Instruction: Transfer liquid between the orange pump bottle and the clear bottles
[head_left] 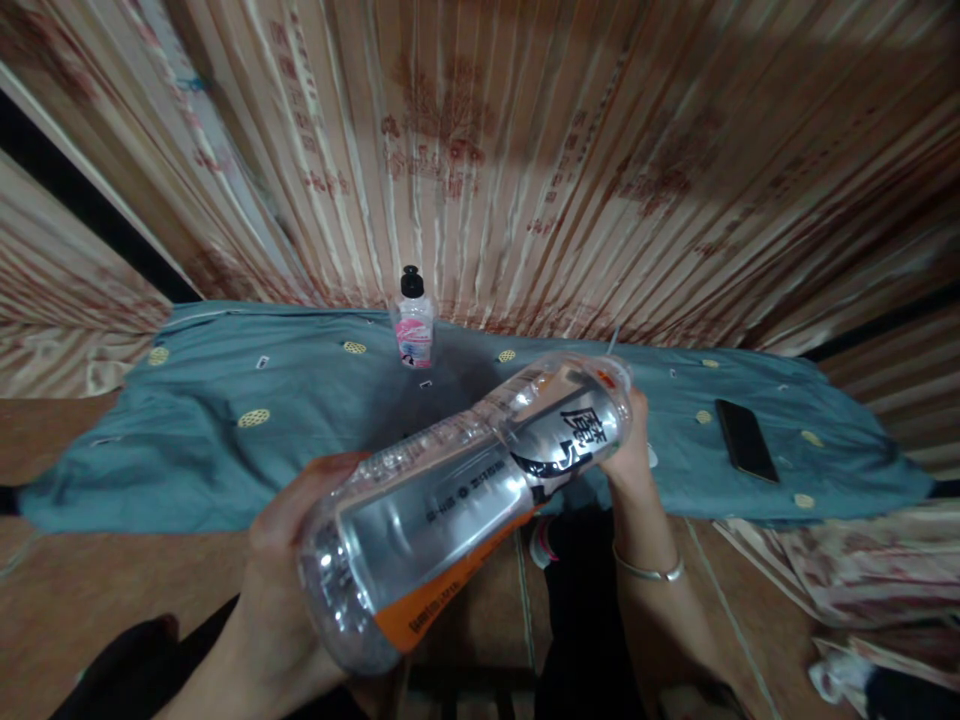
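A big clear plastic bottle [450,520] with a silver and orange label lies slanted across the middle of the view, close to me. My left hand [289,545] is wrapped around its base end at the lower left. Around the narrower far end at the right, my right hand [630,450] is closed, with a bracelet on that wrist. Past the neck a thin pale stick-like piece [615,338] pokes up; its kind is unclear. Behind the bottle a small clear bottle [414,335] with a black cap and pink label stands upright on the teal cloth.
The teal cloth [202,430] with yellow prints covers a long low surface. A black phone [746,438] rests on it at the right. Patterned curtains [450,150] hang close behind. Tiled floor [480,600] shows below, with a dark-clothed leg [589,610].
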